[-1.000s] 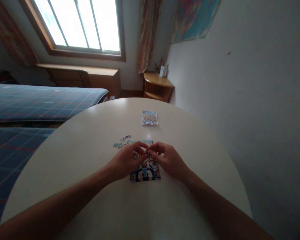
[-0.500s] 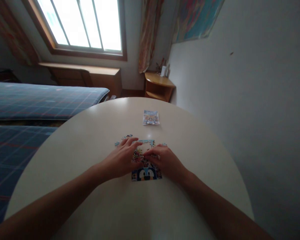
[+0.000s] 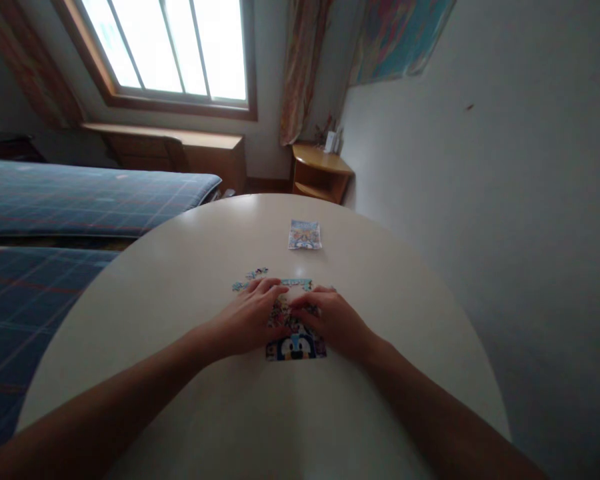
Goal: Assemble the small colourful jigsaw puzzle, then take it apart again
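Observation:
A partly assembled jigsaw puzzle (image 3: 296, 348) lies flat on the round table, with a blue cartoon dog's face along its near edge. A gap shows in its upper middle. My left hand (image 3: 247, 319) rests over the puzzle's left side, fingers spread and thumb lying across it. On the other side, my right hand (image 3: 336, 321) has its thumb and fingertips pinched together at the puzzle's middle, on a small puzzle piece mostly hidden by the fingers. Several loose puzzle pieces (image 3: 257, 273) lie beyond my left hand, and a few more are partly hidden behind the right.
The round cream table (image 3: 205, 407) fills the foreground. A small printed picture sheet (image 3: 305, 235) lies farther back on it. A bed with a blue plaid mattress (image 3: 95, 200) stands to the left, a wooden corner shelf (image 3: 320, 160) beyond, and a white wall (image 3: 480, 200) at the right.
My right fingertips have come down slightly closer against the puzzle. My left hand keeps nearly the same place. The whole view has shifted a little.

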A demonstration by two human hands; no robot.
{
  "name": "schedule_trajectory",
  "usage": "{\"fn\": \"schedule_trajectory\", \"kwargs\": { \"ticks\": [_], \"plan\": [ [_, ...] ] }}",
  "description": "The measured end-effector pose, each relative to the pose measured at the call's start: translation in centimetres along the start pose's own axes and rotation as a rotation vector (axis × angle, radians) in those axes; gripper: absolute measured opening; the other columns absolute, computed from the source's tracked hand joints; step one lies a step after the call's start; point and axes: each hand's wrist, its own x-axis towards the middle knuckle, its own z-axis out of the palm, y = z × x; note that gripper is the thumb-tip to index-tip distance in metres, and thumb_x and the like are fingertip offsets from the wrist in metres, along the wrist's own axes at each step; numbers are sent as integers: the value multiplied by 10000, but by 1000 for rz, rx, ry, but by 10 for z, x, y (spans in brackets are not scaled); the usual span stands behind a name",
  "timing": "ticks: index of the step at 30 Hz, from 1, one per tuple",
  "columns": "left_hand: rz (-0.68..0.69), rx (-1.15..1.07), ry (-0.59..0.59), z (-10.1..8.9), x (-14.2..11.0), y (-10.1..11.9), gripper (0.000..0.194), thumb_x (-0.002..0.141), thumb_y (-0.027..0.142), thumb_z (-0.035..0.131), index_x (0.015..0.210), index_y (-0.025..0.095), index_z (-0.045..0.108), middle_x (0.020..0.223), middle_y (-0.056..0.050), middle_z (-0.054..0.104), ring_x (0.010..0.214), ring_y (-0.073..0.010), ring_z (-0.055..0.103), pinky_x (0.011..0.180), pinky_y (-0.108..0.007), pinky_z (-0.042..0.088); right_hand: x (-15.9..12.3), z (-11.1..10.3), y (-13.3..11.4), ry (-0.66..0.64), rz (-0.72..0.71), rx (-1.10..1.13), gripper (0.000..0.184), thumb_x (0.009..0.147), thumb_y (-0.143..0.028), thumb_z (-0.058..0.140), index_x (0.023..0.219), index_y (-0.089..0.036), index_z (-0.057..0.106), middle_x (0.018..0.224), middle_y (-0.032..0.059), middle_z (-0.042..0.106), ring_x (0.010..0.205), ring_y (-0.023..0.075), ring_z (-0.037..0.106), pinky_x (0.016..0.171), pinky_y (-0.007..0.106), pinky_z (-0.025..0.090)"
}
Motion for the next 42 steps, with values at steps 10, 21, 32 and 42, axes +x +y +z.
{"fn": "schedule_trajectory", "kwargs": {
  "ticks": [10,21,32,42],
  "plan": [
    [17,0,20,0,-1,-1,617,802,505,669,1315,212,492,1392,-106,484,1303,-307,426,1080,-441,377,-2,-4,1,-34,-29,-73,193,816,-146,697,979,-247,710,922,17,742,921,184,655,910,366,408],
    [18,4,22,1,-1,-2,641,796,518,672,1329,213,490,1392,-109,487,1307,-314,424,1079,-454,375,-4,-5,5,-76,-176,-161,109,858,-196,680,925,-263,735,991,0,749,951,180,623,902,363,359],
    [14,0,11,0,-2,-1,615,801,501,666,1320,220,493,1402,-103,480,1292,-316,437,1077,-466,376,-6,-8,9,-51,-150,-158,175,855,-171,664,982,-272,728,1019,13,718,974,189,599,909,377,371],
    [13,4,20,0,-2,0,628,784,489,687,1320,225,494,1398,-95,483,1299,-304,438,1085,-441,373,-5,-2,7,-23,-100,-198,169,848,-179,678,978,-277,722,1034,19,702,983,189,600,891,363,363]
  ]
}}
